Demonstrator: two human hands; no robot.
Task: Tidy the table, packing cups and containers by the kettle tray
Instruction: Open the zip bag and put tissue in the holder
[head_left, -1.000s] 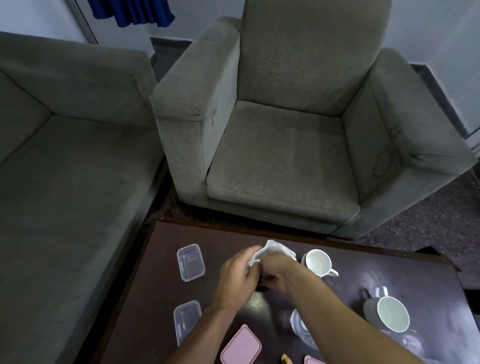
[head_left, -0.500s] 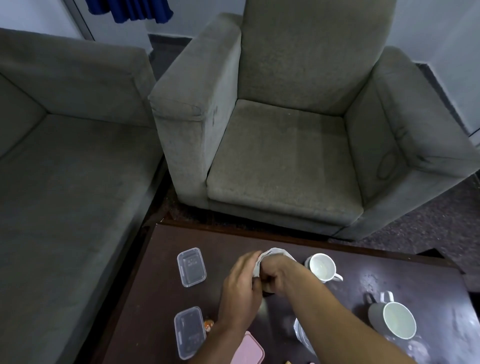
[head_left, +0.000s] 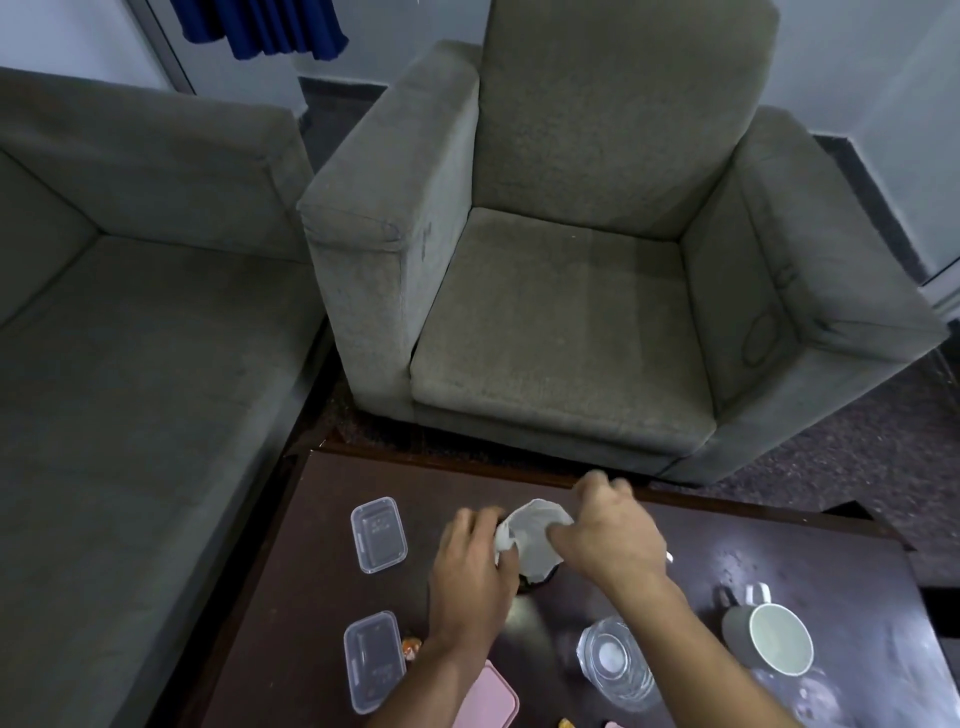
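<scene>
Hands, left hand (head_left: 470, 566) and right hand (head_left: 608, 535), grip white cloth (head_left: 530, 532); no writing legible.

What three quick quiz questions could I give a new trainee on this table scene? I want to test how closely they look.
1. True or false: both hands are on the white cloth over the dark pot.
2. How many clear rectangular tubs lie on the table to the left of the left hand?
3. The grey mug stands: A) on the armchair; B) on the table, right of the right hand; C) inside the clear round bowl.

Key: 1 true; 2 two, the far tub and the near tub; 3 B.
</scene>
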